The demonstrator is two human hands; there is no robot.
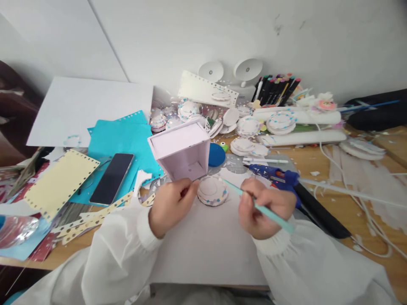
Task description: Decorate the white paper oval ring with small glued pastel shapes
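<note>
Right grip — pen-style around stick

No words or numbers can be read here. The white stand under the two round white discs has a tiny line of dark marks on its front, but they are too small to read. The blue glue gun has a little pale patch on its side with small marks on it, and those are too blurry to make out.
</note>
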